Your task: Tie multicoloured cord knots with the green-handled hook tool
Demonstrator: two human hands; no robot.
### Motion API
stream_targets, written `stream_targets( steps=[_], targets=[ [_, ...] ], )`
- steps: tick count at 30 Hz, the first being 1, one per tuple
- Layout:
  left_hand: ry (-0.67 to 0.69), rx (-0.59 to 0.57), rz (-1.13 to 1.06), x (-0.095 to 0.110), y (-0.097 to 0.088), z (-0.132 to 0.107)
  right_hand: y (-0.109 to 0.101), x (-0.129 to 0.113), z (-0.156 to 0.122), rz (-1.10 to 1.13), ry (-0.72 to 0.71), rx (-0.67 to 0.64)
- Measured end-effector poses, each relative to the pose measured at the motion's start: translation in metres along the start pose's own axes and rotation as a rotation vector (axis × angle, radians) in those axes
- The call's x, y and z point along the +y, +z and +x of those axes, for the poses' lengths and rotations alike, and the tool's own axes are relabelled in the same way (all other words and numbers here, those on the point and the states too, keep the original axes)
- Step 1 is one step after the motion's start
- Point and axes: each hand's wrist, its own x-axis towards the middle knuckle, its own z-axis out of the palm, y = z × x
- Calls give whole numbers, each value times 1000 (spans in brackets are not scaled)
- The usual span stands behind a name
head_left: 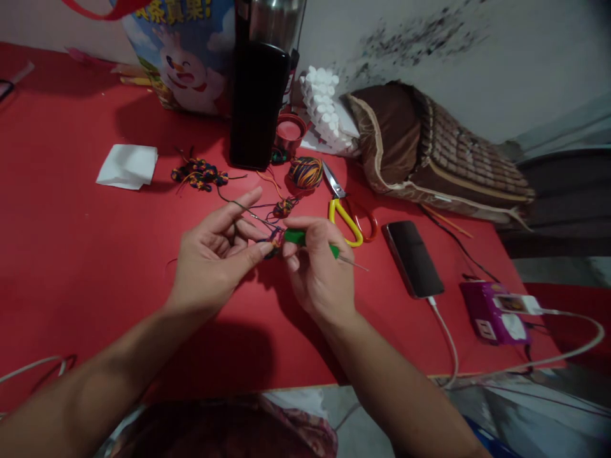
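My left hand (214, 251) pinches a small dark multicoloured piece of crochet (273, 247) between thumb and fingers, its index finger raised with a strand of yarn (233, 202) running over it. In my right hand (319, 267) is a crochet hook with a green handle (294, 237); its tip meets the stitches at the left hand's fingertips. Just beyond the hands lies a small knotted yarn bundle (284, 207). Farther back sits a ball of variegated yarn (306, 173), and a cluster of crocheted pieces (199, 173) rests to the left.
Scissors (346, 216) with yellow and red handles lie right of the hands. A phone (414, 257) on a white cable is beside a purple box (494, 312). A black phone (259, 105) stands upright before a printed bag (186, 57). Folded white paper (127, 166) lies left.
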Motion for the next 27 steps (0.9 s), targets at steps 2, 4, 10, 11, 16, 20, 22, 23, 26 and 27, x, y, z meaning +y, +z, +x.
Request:
stream_targets(
  steps=[2, 4, 10, 11, 16, 20, 22, 23, 26, 27],
  targets=[
    [4, 3, 12, -1, 2, 0, -1, 1, 0, -42, -11, 11],
    [7, 15, 43, -2, 3, -2, -3, 1, 0, -134, -69, -9],
    [-42, 63, 10, -2, 7, -9, -6, -1, -9, -617, -624, -28],
    [-94, 36, -45, 0, 6, -8, -6, -1, -10, -623, -663, -31],
    [-420, -158, -146, 13, -12, 1, -11, -3, -1, -238, -301, -137],
    [-469, -289, -48, 24, -22, 5, -19, -11, 18, 6, -53, -208],
    [-439, -345, -1, 25, -24, 5, -25, -15, 24, -2, -22, -246],
    [-422, -368, 23, 24, -24, 4, -28, -16, 26, -8, -23, -263],
    [-383, -377, 103, 21, -23, 2, -34, -17, 26, -35, -49, -320],
    [-382, -375, 127, 20, -23, 1, -35, -16, 25, -43, -59, -332]
  ],
)
